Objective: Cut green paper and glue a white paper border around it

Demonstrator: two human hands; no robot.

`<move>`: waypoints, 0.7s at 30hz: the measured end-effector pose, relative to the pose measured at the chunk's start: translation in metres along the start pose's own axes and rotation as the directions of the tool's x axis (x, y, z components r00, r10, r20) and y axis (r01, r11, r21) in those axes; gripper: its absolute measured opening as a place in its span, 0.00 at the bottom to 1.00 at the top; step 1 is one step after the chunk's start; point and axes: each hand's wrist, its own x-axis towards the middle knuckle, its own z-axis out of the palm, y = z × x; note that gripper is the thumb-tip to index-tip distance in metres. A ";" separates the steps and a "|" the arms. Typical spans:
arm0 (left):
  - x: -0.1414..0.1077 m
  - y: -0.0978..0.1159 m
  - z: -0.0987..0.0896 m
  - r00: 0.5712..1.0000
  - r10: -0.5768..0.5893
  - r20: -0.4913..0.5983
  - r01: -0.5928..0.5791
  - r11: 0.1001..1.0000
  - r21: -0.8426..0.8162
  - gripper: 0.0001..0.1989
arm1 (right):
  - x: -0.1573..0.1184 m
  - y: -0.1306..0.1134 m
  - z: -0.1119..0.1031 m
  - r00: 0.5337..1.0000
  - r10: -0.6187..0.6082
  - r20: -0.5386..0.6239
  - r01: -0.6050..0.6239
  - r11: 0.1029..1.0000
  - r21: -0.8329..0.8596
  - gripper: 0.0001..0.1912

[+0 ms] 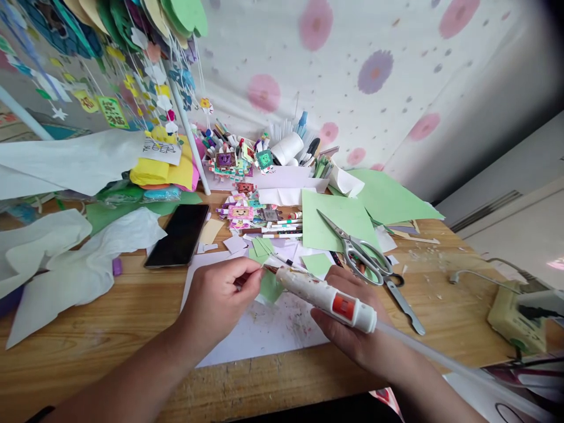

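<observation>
My right hand (352,329) is wrapped round a white hot glue gun (315,294), with a long clear glue stick (423,351) running out of its back end. Its nozzle points left and reaches the fingertips of my left hand (222,296). Thumb and forefinger of that hand are pinched together; whatever sits between them is too small to make out. Just below the nozzle lies a green paper piece (269,288), on a white sheet (247,338) spread over the table. More small green paper squares (262,247) lie just beyond my hands.
Scissors (363,255) and a utility knife (403,305) lie right of the glue gun. A black phone (178,235) rests at left near crumpled white tissue (118,252). Behind stand pens and small decorated figures (240,214). A power strip (515,320) sits at the right edge.
</observation>
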 end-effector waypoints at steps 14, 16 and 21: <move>-0.001 0.000 -0.001 0.999 0.033 -0.011 -0.033 0.999 0.028 0.11 | -0.005 0.000 -0.007 0.999 0.006 0.042 -0.004 1.000 -0.031 0.11; -0.001 0.000 -0.001 0.999 0.039 -0.020 -0.038 0.999 0.032 0.11 | -0.006 -0.001 -0.008 0.999 0.005 0.034 -0.004 1.000 -0.028 0.11; -0.001 -0.002 -0.002 1.000 0.022 -0.019 -0.022 1.000 -0.004 0.11 | -0.007 -0.002 -0.009 1.000 0.001 0.026 0.000 0.999 -0.034 0.12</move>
